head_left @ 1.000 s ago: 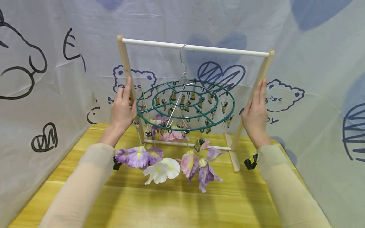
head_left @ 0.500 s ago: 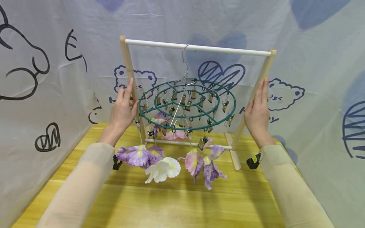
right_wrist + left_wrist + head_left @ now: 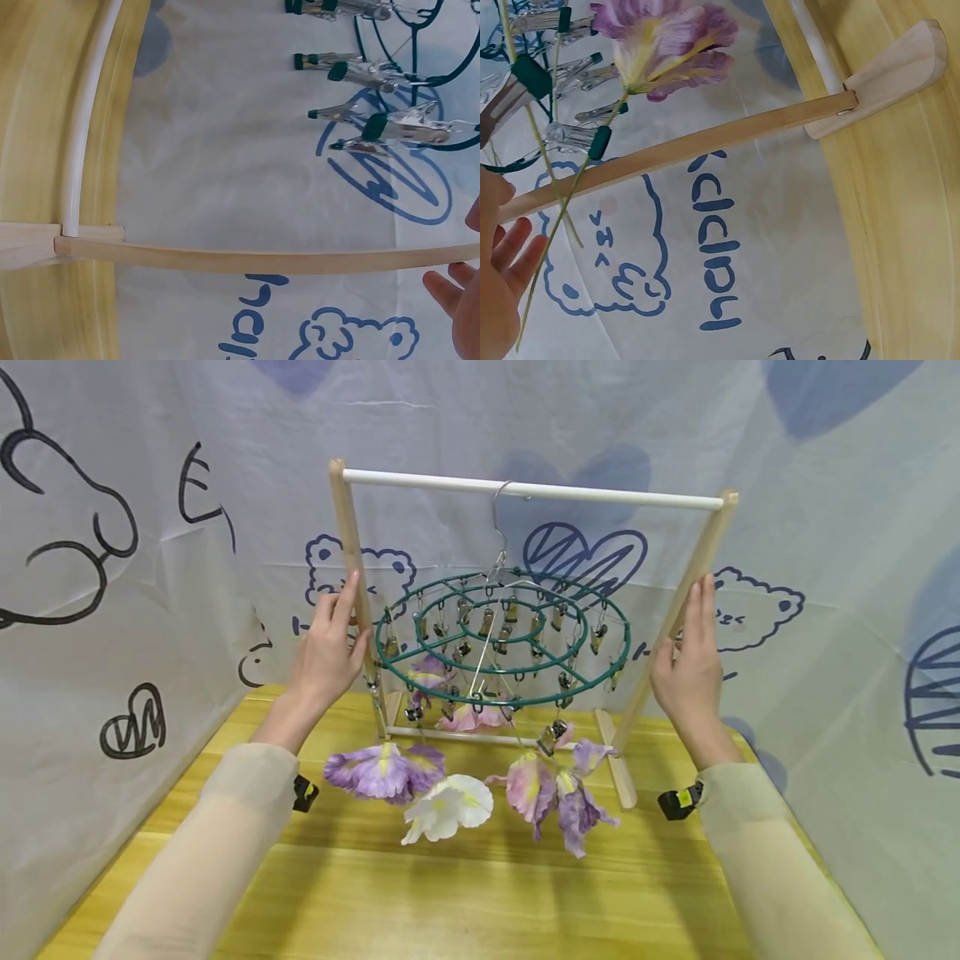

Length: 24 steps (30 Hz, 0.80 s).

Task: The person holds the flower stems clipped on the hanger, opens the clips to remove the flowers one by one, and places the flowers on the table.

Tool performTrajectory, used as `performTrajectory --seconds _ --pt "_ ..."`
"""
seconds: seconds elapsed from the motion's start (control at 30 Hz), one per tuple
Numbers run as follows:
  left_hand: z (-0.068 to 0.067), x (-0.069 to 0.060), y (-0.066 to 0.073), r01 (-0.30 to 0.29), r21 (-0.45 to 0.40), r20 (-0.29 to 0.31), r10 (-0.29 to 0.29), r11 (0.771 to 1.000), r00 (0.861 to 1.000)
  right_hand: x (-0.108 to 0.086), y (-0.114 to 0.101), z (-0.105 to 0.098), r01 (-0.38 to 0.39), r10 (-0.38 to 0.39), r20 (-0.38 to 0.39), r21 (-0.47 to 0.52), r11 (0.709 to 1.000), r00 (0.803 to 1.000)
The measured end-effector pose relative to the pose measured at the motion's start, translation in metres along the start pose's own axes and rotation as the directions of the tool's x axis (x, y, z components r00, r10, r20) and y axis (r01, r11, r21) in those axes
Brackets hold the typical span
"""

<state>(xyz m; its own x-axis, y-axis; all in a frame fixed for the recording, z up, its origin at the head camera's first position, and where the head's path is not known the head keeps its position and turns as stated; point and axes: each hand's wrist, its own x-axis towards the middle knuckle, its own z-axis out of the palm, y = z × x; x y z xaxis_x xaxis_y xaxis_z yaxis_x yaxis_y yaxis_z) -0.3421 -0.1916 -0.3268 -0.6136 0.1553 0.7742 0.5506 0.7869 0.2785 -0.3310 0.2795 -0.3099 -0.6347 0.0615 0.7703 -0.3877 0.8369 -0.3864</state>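
Both partly curled, left hand (image 3: pixel 324 652) and right hand (image 3: pixel 688 672) hold the upright rack (image 3: pixel 349 527), long crossbar (image 3: pixel 600 495) sideways.

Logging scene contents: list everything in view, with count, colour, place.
rack: 1, pale wood, white rods, on table
clip hanger: 1, green, hooked on top rod
clips: many, overlapping, silver and green, under hanger
flowers: at least 6, purple, pink, white, below hanger
table: 1, yellow wood, beneath
backdrop: white, blue/black drawings, behind
wrist devices: 2, black/yellow, at wrists
sleeves: 2, beige, foreground
left hand, right hand: holding rack posts
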Motion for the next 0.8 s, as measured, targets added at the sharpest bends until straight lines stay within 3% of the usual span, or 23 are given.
performTrajectory --seconds 0.37,0.6,0.8 --pt "-0.01 -0.012 0.01 0.012 -0.05 -0.027 -0.014 0.999 1.0 -0.014 -0.008 -0.012 0.04 -0.038 -0.026 0.107 0.993 0.999" --pt "-0.018 -0.024 0.021 -0.007 -0.082 -0.073 0.001 0.997 0.997 -0.025 -0.017 -0.02 0.123 -0.106 -0.121 0.149 0.981 0.987" --pt "-0.022 -0.037 0.033 0.013 -0.167 -0.119 -0.033 0.986 0.992 -0.035 -0.029 -0.025 0.183 -0.15 -0.177 0.183 0.966 0.973"
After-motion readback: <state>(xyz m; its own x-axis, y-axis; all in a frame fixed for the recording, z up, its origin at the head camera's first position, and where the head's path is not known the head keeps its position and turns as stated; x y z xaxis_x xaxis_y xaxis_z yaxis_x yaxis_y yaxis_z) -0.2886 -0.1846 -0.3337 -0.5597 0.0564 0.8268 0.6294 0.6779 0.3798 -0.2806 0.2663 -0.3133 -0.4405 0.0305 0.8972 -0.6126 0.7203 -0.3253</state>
